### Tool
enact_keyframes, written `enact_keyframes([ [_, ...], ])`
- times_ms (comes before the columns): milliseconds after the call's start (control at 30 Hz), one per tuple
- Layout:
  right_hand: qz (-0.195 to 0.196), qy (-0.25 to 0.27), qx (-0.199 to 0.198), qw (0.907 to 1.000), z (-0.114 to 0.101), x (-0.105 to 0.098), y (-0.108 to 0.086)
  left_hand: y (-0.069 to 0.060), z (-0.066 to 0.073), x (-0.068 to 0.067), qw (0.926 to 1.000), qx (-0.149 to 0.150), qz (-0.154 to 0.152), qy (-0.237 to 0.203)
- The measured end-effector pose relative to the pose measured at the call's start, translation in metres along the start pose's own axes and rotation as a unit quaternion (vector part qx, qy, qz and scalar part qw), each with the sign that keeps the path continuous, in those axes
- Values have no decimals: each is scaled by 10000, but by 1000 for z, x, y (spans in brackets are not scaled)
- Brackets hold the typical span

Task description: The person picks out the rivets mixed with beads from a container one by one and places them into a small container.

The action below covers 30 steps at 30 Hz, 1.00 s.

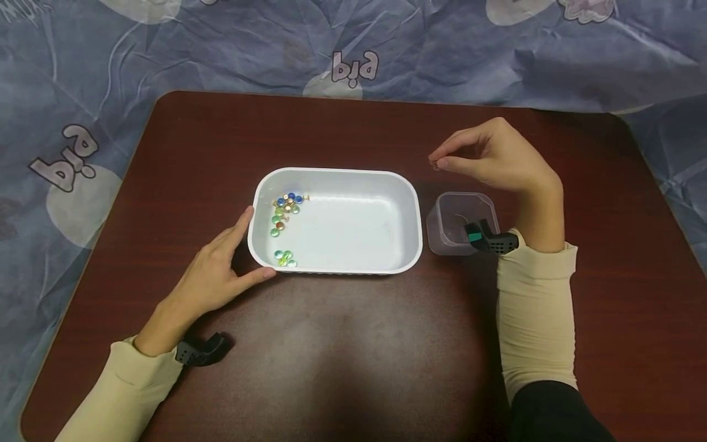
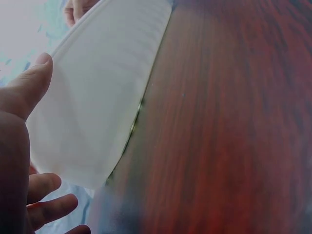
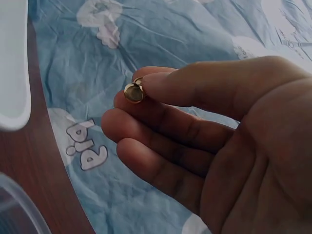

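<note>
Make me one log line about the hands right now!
left hand: touches white tray; right hand: pinches gold piece; clear tub: beside tray; colored pieces: inside tray

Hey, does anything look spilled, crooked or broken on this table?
Nothing stands out: the white tray and clear plastic container stand upright without visible damage, small coloured pieces lie inside the tray, and the right hand pinches a shiny gold-coloured piece.

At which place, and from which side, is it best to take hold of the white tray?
Probably the white tray is best held by its upright wall at the left end, coming from the left: the small loose pieces lie toward that end, the left hand touches it, and the clear container crowds the right end.
</note>
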State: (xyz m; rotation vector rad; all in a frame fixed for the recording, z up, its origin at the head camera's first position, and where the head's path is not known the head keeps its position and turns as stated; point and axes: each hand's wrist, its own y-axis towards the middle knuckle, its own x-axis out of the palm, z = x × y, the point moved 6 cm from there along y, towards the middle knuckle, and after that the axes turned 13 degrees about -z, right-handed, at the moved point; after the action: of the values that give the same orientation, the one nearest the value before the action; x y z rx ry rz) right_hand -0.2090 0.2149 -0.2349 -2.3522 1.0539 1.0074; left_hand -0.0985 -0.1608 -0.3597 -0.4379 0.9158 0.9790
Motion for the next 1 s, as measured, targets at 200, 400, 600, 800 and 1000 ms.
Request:
enact_keyframes([
  [200, 173, 139, 287, 9993, 7, -8, -14, 0, 0, 0, 10000, -25, -20, -21],
  [400, 445, 528, 197, 9974, 6, -19, -27, 0, -1, 1, 9999, -139, -84, -38],
  [600, 439, 602, 163, 9971, 5, -24, -37, 0, 0, 1, 9999, -129, -79, -30],
  [800, 301, 430, 11, 9986, 4, -26, -43, 0, 1, 0, 10000, -79, -46, -13],
  [1000, 281, 147, -339, 9989, 2, -29, -47, 0, 1, 0, 9999, -94, -59, -17],
])
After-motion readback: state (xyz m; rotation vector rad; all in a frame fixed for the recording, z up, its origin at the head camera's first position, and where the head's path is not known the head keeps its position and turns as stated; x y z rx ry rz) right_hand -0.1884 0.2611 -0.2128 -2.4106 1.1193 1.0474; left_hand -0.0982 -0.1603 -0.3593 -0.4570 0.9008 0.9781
